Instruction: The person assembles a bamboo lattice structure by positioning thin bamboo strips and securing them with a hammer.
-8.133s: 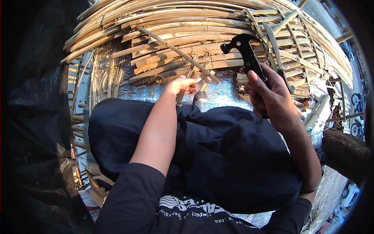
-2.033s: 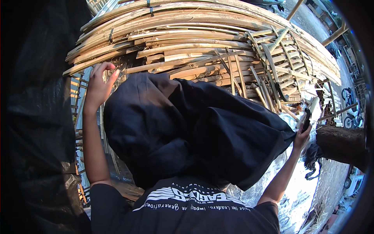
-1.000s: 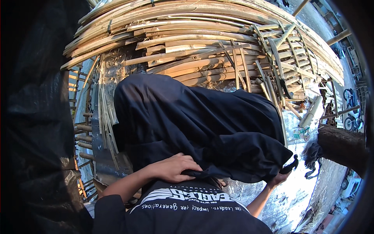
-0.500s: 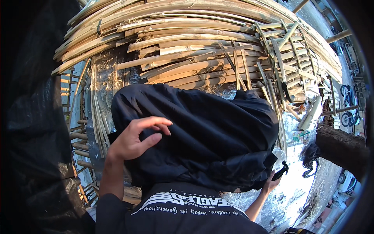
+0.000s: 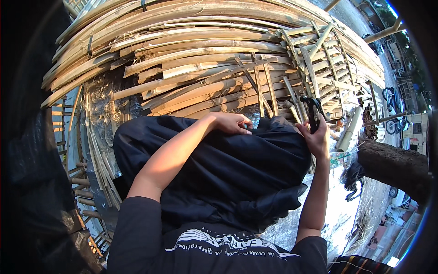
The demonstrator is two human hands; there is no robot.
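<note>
My left hand point(image 5: 232, 122) rests on the upper edge of a bulky dark navy cloth point(image 5: 219, 169) that lies across my lap, fingers curled over its top near the bamboo. My right hand point(image 5: 317, 137) is raised at the cloth's right side and grips a black claw hammer point(image 5: 311, 108) by the handle, its head pointing up against the bamboo strips. Ahead spreads a curved structure of split bamboo slats point(image 5: 205, 59), lashed in layers, with silvery foil sheet point(image 5: 102, 114) showing beneath it on the left.
A thick tree trunk point(image 5: 394, 166) runs in from the right. Loose thin bamboo strips point(image 5: 98, 150) hang at the left beside a bamboo frame point(image 5: 75, 182). Parked motorbikes point(image 5: 392, 98) and a street are far right. Foil-covered ground point(image 5: 337, 214) lies below right.
My left hand moved from the cloth's left side up to its top edge. My right hand rose from low at the right with the hammer up to the bamboo slats.
</note>
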